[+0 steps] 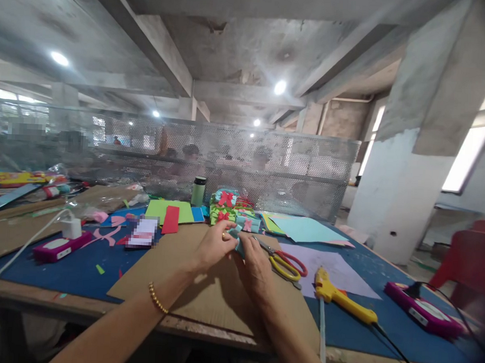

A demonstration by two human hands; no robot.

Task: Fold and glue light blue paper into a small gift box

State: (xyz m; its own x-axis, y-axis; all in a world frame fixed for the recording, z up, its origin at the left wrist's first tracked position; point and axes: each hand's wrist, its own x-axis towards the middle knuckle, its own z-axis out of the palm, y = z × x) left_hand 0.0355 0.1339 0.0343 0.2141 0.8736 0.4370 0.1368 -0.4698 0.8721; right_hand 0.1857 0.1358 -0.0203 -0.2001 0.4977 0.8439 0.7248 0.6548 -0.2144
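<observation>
Both my hands meet over a brown cardboard sheet (215,304) on the blue table. My left hand (213,249) and my right hand (255,266) are closed together on a small light-blue paper piece (237,238), pinching it between the fingers. A bead bracelet is on my left wrist and a ring on a left finger. Just right of my right hand lie scissors (287,262) with red and yellow handles.
A yellow glue gun (344,298) lies to the right on lilac paper. Pink devices (423,310) (58,246) sit at both sides. Coloured paper sheets (171,213), folded paper bows (227,205) and a green flask (198,190) stand behind. A mesh screen (308,168) backs the table, with people beyond it.
</observation>
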